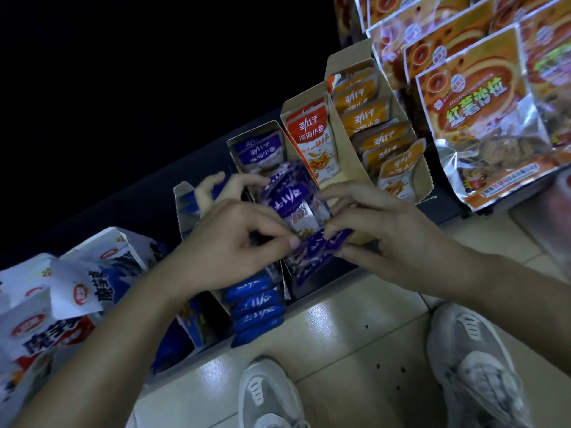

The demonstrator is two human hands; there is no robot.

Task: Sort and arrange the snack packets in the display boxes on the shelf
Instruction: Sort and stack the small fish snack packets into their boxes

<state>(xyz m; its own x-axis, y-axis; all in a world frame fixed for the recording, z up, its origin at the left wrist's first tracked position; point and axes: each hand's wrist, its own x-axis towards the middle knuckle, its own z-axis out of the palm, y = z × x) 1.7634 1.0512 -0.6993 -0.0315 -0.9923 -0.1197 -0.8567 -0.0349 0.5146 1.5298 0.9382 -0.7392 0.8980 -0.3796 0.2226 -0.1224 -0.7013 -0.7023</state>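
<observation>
Purple snack packets (289, 196) stand packed in a cardboard display box (239, 140) at the middle of a low shelf. My left hand (234, 242) pinches the packets from the left, thumb and forefinger closed on their edges. My right hand (380, 230) grips the same bunch from the right, fingers curled round a purple packet (321, 245). To the left stands a box of blue packets (256, 307). To the right are a box with red-orange packets (312, 134) and a box of orange packets (380, 140).
Large white and blue bags (92, 273) lie at the left of the shelf. Big orange bags (482, 118) hang at the upper right. Below the shelf edge is a tiled floor (355, 344) with two grey sneakers (475, 369).
</observation>
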